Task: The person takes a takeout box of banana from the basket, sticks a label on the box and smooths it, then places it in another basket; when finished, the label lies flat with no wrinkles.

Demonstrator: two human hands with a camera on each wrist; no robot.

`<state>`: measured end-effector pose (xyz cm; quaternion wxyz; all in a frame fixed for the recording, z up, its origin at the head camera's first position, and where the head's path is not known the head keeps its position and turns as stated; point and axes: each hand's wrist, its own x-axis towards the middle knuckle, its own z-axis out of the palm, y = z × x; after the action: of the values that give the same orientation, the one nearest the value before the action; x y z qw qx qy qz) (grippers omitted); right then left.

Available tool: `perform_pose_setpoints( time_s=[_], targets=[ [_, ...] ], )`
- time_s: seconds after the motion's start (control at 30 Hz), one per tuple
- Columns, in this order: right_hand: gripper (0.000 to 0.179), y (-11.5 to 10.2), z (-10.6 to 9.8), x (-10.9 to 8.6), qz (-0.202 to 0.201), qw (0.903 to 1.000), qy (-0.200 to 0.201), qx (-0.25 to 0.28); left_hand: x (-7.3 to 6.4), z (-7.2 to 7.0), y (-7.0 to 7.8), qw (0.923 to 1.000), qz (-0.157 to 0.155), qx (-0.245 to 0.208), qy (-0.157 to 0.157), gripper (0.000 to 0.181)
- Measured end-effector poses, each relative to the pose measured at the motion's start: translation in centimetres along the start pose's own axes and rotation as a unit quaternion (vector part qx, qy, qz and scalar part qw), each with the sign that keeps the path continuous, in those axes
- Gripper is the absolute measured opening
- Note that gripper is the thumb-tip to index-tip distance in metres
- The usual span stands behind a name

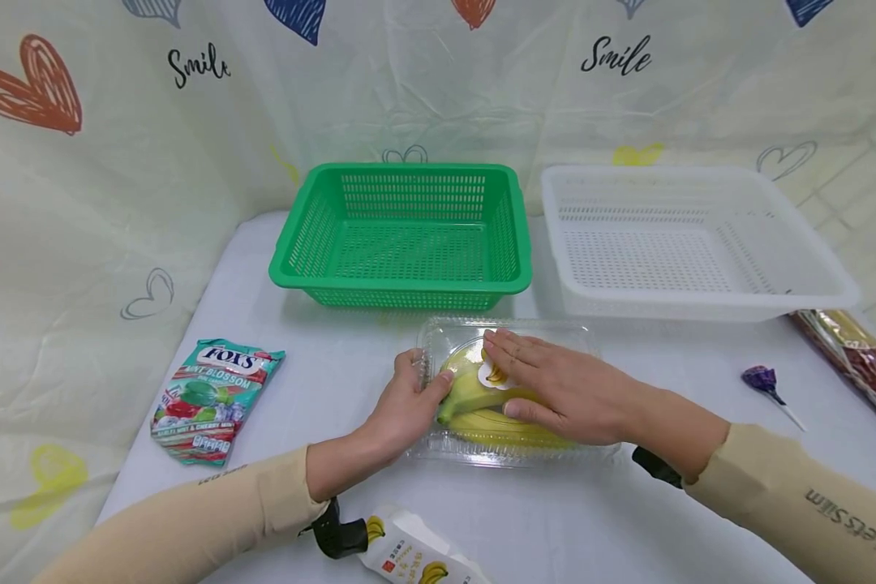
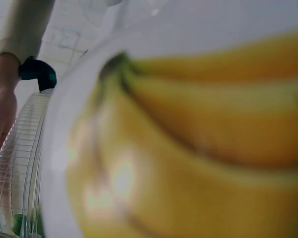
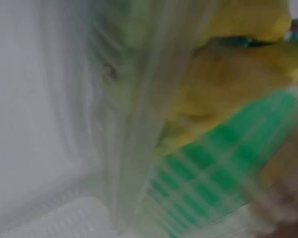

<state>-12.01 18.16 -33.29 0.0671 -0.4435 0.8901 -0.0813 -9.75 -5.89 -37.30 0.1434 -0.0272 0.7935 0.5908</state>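
Observation:
A clear plastic clamshell box (image 1: 547, 328) holding yellow bananas (image 1: 474, 396) lies on the white table, with a round banana sticker on its lid. My left hand (image 1: 394, 410) grips the box's left side, thumb over the lid; its other fingers are partly hidden at the edge. Flat across the lid rests my right hand (image 1: 573, 385), its fingers nearly straight and touching the sticker. Below my left wrist lies a white pouch (image 1: 423, 551) with printed bananas, which fills the left wrist view. The right wrist view is blurred but shows the bananas (image 3: 223, 84) through clear plastic.
Behind the box stand a green basket (image 1: 401, 286) and, to its right, a white basket (image 1: 701, 307). A teal Fox's candy bag (image 1: 215, 401) lies at left. On the right are a purple-wrapped lollipop (image 1: 762, 380) and a brown-and-gold package (image 1: 861, 361). A printed curtain hangs behind.

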Motion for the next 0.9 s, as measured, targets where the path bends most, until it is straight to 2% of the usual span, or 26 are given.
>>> perform_pose_setpoints(
  time_s=[0.2, 0.37, 0.5, 0.77, 0.9],
  targets=[
    [0.078, -3.1, 0.5, 0.2, 0.083, 0.9965, 0.004, -0.007, 0.1, 0.1, -0.1, 0.9999, -0.007, -0.01, 0.003, 0.065],
    [0.085, -5.3, 1.2, 0.8, 0.127, 0.9916, 0.02, -0.013, 0.1, 0.2, -0.2, 0.9998, -0.006, -0.02, 0.003, 0.066],
    [0.088, -6.6, 1.5, 1.1, 0.161, 0.9868, 0.009, -0.016, 0.1, 0.2, -0.2, 0.9998, -0.002, -0.019, 0.006, 0.066],
    [0.091, -8.5, 1.6, 0.8, 0.185, 0.9827, -0.009, 0.001, 0.0, 0.2, -0.1, 0.9999, 0.004, -0.011, 0.005, 0.065],
    [0.092, -9.1, 1.7, 0.5, 0.189, 0.982, -0.001, -0.001, -0.1, 0.2, -0.1, 1.0, 0.002, -0.009, 0.004, 0.066]
  ],
)
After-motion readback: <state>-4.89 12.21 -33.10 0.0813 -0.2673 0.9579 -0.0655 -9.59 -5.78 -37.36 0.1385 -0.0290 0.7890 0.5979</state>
